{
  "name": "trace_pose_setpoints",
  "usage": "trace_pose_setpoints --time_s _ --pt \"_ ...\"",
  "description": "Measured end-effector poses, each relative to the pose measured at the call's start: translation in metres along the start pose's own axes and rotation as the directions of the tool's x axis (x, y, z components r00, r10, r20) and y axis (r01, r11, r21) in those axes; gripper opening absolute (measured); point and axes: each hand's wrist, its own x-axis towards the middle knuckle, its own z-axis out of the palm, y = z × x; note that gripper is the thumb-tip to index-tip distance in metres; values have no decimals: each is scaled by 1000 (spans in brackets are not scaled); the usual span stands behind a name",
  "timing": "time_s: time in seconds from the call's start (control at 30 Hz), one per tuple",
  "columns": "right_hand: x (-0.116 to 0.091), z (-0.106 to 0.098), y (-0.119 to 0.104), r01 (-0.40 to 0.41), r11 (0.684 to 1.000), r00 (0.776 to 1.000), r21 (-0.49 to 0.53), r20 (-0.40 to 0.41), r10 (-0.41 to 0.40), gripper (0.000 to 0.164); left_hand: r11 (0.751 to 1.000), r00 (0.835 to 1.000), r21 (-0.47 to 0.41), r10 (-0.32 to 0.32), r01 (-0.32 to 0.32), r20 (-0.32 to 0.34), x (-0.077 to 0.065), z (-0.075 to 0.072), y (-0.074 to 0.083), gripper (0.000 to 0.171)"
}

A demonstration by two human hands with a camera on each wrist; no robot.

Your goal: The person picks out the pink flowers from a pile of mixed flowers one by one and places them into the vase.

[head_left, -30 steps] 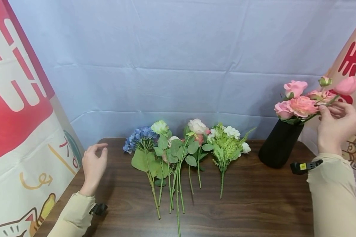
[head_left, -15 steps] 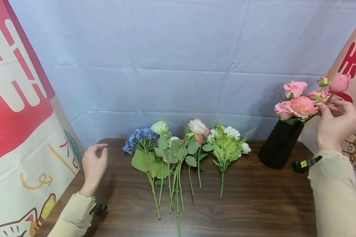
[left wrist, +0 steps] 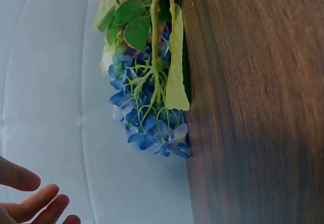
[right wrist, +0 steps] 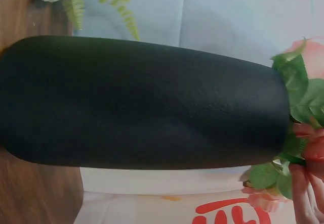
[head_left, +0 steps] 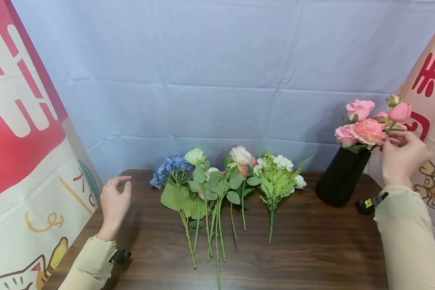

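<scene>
At the right, my right hand (head_left: pixel 402 157) pinches the green stem of a pink tulip (head_left: pixel 400 112) just above the mouth of a black vase (head_left: pixel 342 177). Pink roses (head_left: pixel 361 108) and a coral-pink peony-like bloom (head_left: pixel 369 131) fill the vase. The right wrist view has the vase (right wrist: pixel 152 102) lying across it, with my fingers (right wrist: pixel 304 196) beside its rim and leaves. My left hand (head_left: pixel 115 205) is held over the table's left side, holding nothing, its fingers loosely bent. Nearest to it is a blue hydrangea (left wrist: pixel 147 128) on the table.
Along the middle of the brown wooden table (head_left: pixel 311 249) lie several long-stemmed flowers, among them a cream rose (head_left: pixel 241 154) and a pale green bloom (head_left: pixel 195 155). To their right lies a white-flowered green spray (head_left: pixel 275 181). A pale blue cloth (head_left: pixel 217 80) hangs behind.
My right hand has moved left toward the vase with the tulip, whose bloom has come left and lower, closer over the other flowers. The left hand has stayed in place.
</scene>
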Motion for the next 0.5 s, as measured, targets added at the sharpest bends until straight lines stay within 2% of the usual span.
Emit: trace_pose_setpoints --time_s 0.27,0.5 --pt "0 3 6 13 1000 1000 -5 -6 -13 28 1000 1000 2 7 -7 -12 -1 -1 4 20" --pt "0 5 6 10 995 999 -101 -30 -13 29 1000 1000 11 -4 4 -9 -4 -3 6 21"
